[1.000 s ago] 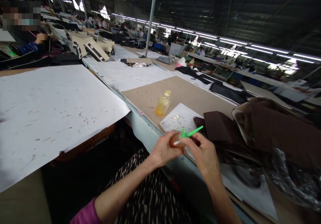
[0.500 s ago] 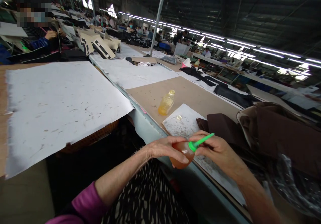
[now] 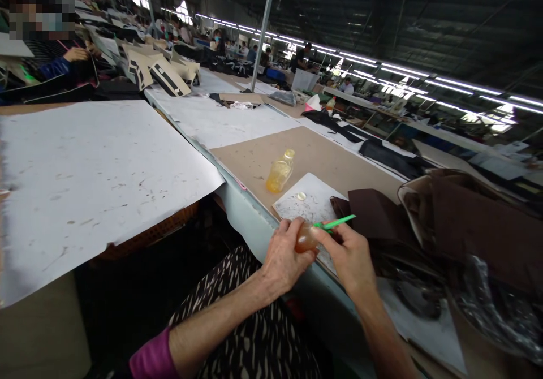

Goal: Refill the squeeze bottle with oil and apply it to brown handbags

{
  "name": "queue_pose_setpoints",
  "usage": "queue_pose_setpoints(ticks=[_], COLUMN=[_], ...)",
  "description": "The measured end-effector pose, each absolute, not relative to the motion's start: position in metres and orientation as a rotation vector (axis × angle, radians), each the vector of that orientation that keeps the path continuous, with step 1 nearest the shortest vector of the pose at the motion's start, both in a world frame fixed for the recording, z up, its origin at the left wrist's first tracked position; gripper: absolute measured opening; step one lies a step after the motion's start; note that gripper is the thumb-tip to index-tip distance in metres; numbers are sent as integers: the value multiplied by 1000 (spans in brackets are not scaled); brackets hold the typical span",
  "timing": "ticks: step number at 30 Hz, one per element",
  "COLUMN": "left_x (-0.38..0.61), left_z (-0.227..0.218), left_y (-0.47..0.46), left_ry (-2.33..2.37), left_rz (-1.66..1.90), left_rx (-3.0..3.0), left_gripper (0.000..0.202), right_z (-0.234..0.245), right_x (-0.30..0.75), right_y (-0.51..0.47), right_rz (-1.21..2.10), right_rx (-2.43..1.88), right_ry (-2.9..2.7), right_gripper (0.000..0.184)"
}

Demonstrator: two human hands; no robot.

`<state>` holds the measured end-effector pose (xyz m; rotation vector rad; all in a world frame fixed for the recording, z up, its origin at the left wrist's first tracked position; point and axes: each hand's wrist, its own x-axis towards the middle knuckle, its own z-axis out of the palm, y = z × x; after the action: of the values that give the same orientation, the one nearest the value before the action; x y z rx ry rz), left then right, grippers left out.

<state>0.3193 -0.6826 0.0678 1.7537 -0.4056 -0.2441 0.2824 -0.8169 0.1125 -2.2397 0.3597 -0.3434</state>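
My left hand [image 3: 285, 257] is wrapped round a small amber squeeze bottle [image 3: 306, 237] held just off the table's near edge. My right hand [image 3: 348, 254] pinches the bottle's green nozzle cap [image 3: 338, 223], whose long tip points right and slightly up. Under both hands lies a stained white paper sheet [image 3: 306, 203] with a small round lid [image 3: 301, 196] on it. A second, yellowish bottle [image 3: 280, 172] lies on the brown table board beyond the sheet.
Brown fabric pieces [image 3: 458, 215] and crumpled clear plastic [image 3: 487, 300] pile up at the right. A large white paper [image 3: 97, 175] covers the table to the left. Another person [image 3: 63, 62] works at far left among cut beige and black pieces [image 3: 161, 76].
Both hands with the bottle have stayed together, shifting slightly away from me toward the paper sheet; the view has swung a little. The grip on bottle and cap persists.
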Motion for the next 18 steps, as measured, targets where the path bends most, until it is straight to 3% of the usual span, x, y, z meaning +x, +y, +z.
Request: queue_pose_setpoints(ticks=[4,11,18], left_x=[323,335,338], left_z=[60,46,45], left_y=[-676,-676,-683], left_ry=[-258,39,395], left_rz=[-488,-1295,-1188], left_rx=[1180,408,619], left_gripper=[71,66,34], right_z=[130,140,125], right_x=[283,276,275], right_y=[-823,-833,-834], right_rz=[-259,25,-19], right_rx=[-2270,-2298,-2414], right_ry=[163,-100,-155], right_gripper=[23,18,22])
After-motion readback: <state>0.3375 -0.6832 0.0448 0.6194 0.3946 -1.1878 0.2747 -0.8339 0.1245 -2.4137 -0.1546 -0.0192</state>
